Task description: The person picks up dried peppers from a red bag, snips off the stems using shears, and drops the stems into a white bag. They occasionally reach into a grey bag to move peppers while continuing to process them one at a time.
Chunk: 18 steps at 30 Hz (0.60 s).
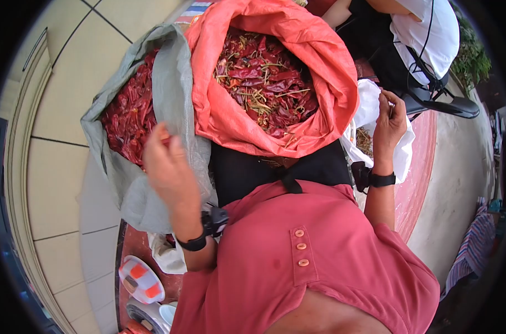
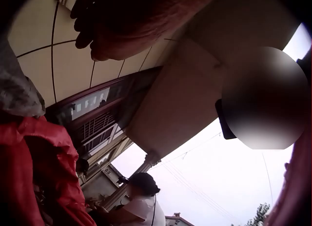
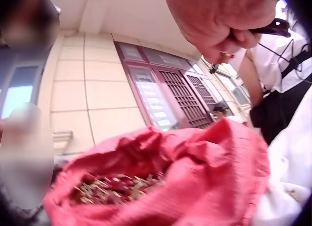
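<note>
My left hand [image 1: 172, 164] is above the near edge of a grey-green sack [image 1: 173, 83] of dried red chillies [image 1: 131, 106], blurred by motion. Its fingers look loosely bent, with nothing visible in them; in the left wrist view the hand [image 2: 131, 28] is dark. On the right, my right hand [image 1: 391, 119] hovers over a white bag [image 1: 404, 146] containing dry stems [image 1: 364, 142]. Thumb and fingertips come together there. In the right wrist view a small pale and red bit [image 3: 228, 55] shows at the fingertips. Between the hands stands an open red sack [image 1: 333, 72] of chillies mixed with stems.
Another person in a white shirt [image 1: 425, 36] sits at the far right, beside a black chair armrest [image 1: 456, 107]. A patterned basin [image 1: 141, 281] stands at the lower left. The tiled wall [image 1: 55, 195] runs along the left, and striped cloth [image 1: 470, 245] lies at the right.
</note>
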Available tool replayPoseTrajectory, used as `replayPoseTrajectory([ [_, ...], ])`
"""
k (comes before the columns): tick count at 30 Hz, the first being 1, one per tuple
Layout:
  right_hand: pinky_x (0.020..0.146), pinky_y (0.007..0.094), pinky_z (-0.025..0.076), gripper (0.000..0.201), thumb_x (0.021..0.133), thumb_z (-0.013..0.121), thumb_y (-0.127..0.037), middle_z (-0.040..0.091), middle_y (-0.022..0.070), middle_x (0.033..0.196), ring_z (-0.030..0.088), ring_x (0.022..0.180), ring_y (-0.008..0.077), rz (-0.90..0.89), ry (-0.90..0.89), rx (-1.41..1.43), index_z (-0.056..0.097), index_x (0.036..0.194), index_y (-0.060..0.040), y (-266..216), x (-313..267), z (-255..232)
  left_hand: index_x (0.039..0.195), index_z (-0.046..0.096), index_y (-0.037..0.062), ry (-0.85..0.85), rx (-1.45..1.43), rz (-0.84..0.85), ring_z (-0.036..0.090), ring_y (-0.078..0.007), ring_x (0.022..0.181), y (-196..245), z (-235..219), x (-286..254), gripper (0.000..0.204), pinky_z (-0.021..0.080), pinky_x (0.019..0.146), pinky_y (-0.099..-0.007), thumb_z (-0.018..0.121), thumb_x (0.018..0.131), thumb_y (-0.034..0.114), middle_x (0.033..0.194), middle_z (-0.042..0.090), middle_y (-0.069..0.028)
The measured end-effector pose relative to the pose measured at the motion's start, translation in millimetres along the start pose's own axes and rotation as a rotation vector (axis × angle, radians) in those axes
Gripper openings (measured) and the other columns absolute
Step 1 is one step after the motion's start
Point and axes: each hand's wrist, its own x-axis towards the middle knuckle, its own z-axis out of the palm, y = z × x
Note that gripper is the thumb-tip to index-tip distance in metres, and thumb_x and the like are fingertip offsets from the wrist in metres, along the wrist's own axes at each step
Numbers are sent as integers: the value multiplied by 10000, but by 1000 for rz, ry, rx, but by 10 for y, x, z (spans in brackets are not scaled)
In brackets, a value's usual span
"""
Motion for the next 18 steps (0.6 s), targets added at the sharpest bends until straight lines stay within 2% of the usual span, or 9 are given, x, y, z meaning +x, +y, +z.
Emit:
replayPoseTrajectory([
  [3,774,320,503,156,861,669,-70,668,115,977,650,912,235,146,-195,-494,659,1008,-20,515,-111,-62,1325,501,33,113,585,-41,468,-345,1182,-226,-85,107,462,348,996,-460,601,905,199,1212,552,-191],
  [4,807,359,507,207,837,666,-45,670,127,1037,655,958,282,245,-202,-343,656,1044,-40,547,-135,-21,1371,464,51,99,578,-100,404,-352,1236,-332,-60,126,532,289,1032,-477,622,886,202,1250,522,-199],
  [6,809,362,508,218,845,630,-25,657,144,1012,653,915,276,162,-263,8,641,1062,-46,391,-272,216,1348,491,63,19,277,69,434,-341,1206,-238,43,116,498,308,1029,-466,622,884,187,1223,539,-183],
  [7,801,369,511,194,854,607,-22,648,147,996,649,918,290,154,-369,54,635,1045,-48,348,-336,410,1337,504,69,-35,129,142,449,-336,1192,-127,96,51,482,317,1027,-460,622,883,179,1210,548,-174],
  [8,790,383,513,209,844,595,-22,643,140,989,640,926,309,-140,-383,-46,632,1043,-72,188,-352,594,1306,530,67,-175,7,181,469,-327,1168,53,164,4,450,340,1019,-445,623,876,163,1196,556,-163],
  [10,761,412,521,332,822,578,-41,625,106,1089,637,930,316,-221,-573,-59,604,1136,-143,-47,-417,878,1232,578,58,-409,-201,234,510,-317,1119,346,378,-57,375,389,988,-420,621,868,139,1160,576,-149],
  [13,744,451,507,229,877,551,-122,613,109,1061,629,952,338,-165,-784,-324,588,1103,-133,-72,-440,1238,1143,618,50,-608,-262,340,556,-331,1055,374,745,-188,288,444,924,-410,616,867,133,1093,604,-161],
  [14,737,453,505,209,874,555,-131,612,113,1036,629,940,339,-150,-793,-344,587,1081,-127,-49,-424,1284,1134,630,23,-680,-229,320,605,-287,1029,383,772,-205,273,459,904,-376,595,885,130,1083,633,-161],
  [18,715,457,498,142,866,574,-154,608,126,951,631,896,345,-117,-787,-371,577,1000,-106,-42,-404,1291,1083,632,35,-729,-285,166,619,-328,959,275,894,-203,231,484,838,-431,592,879,135,996,658,-157],
])
